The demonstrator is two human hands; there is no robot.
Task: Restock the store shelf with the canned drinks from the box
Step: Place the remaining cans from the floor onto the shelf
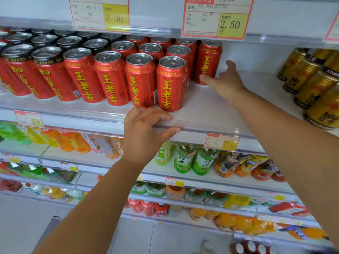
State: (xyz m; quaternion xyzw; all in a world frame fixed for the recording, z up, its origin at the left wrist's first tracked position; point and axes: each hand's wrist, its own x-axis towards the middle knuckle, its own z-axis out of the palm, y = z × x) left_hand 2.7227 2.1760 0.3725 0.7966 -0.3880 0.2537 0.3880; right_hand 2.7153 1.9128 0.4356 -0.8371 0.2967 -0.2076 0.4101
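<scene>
Both forearms enter from the bottom edge, elbows cut off. The left hand (145, 131) grips the clear front rail (201, 129) of the shelf (211, 107), with its fingers curled over the top and the thumb laid along the face. A small price label (221, 142) clipped to the rail is too blurred to read. On the tiers below, the bottles are smeared, and the characters on the green bottles (185, 160) cannot be made out.

The right hand (224, 82) reaches deeper across the bare shelf, back of the hand up, fingers spread wide and holding nothing. Its thumb tip touches the foot of the rear can (210, 59), while the other fingers stand clear to the can's right. That can is upright at the right end of the back row, its lid barely showing under the upper rail.

To its left the red cans (170, 85) stand upright in close rows, each marked 王老吉 in yellow. Further left, the black-banded cans (47, 74) carry yellow writing that is only partly visible. The gold cans (311, 85) at the far right are blurred and cut by the frame.

Overhead, one tag (100, 14) reads 3.00 and the other tag (217, 17) reads 2.50 with ¥; both are cropped at the top and their fine print is illegible
</scene>
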